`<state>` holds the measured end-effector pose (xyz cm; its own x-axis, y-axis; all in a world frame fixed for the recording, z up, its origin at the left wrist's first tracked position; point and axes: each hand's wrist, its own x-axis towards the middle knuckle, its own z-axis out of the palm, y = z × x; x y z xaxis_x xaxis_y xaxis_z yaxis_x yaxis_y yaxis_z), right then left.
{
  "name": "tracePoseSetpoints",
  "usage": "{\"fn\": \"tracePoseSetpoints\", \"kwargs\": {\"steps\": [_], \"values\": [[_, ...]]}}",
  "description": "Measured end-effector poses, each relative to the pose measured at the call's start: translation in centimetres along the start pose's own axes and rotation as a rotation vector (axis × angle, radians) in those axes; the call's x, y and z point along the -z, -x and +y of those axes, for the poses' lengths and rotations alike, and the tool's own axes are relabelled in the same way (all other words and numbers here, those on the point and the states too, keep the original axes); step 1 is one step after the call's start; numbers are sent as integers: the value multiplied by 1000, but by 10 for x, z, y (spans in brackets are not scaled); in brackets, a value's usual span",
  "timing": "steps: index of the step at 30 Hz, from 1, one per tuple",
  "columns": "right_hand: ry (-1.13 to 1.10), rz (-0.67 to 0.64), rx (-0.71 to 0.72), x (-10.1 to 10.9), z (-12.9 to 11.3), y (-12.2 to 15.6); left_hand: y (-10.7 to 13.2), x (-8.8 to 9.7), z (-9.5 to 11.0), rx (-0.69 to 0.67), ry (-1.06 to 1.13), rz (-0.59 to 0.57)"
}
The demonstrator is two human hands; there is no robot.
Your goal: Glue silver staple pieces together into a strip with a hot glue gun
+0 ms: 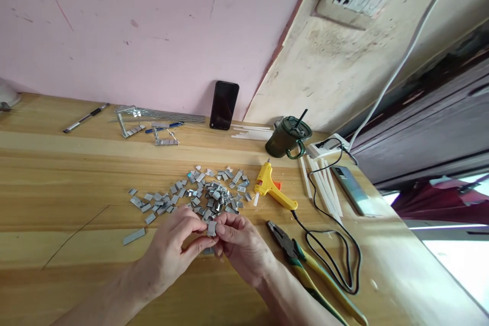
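Note:
A small silver-grey metal piece (211,228) is pinched between my two hands, close to the table's front. My left hand (173,239) has its fingertips at the piece's left side, and my right hand (242,244) grips it from the right with the thumb on top. Just beyond the fingers lies a loose pile of similar small silver pieces (216,196). Part of another grey piece (208,250) shows beneath the hands. One longer flat grey strip (134,236) lies apart on the left.
Right of the pile rests a yellow glue gun (275,186), its black cord (357,260) looping past large pliers (292,252). Farther back are a lidded mug (284,140), white sticks (323,188), a power strip (328,146), a leaning phone (224,105), small metal frames (166,135) and a pen (86,118).

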<state>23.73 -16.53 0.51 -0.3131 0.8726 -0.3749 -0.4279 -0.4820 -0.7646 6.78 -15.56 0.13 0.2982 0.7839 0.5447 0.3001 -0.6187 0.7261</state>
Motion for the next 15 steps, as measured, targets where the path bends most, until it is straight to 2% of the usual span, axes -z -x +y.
{"fn": "tracePoseSetpoints", "kwargs": {"steps": [9,15], "values": [[-121,-157,-85,12,1,-6,0,4,8,-61,-40,-150],[-139,-166,-103,11,2,-5,-3,4,8,-78,-93,-99]]}}
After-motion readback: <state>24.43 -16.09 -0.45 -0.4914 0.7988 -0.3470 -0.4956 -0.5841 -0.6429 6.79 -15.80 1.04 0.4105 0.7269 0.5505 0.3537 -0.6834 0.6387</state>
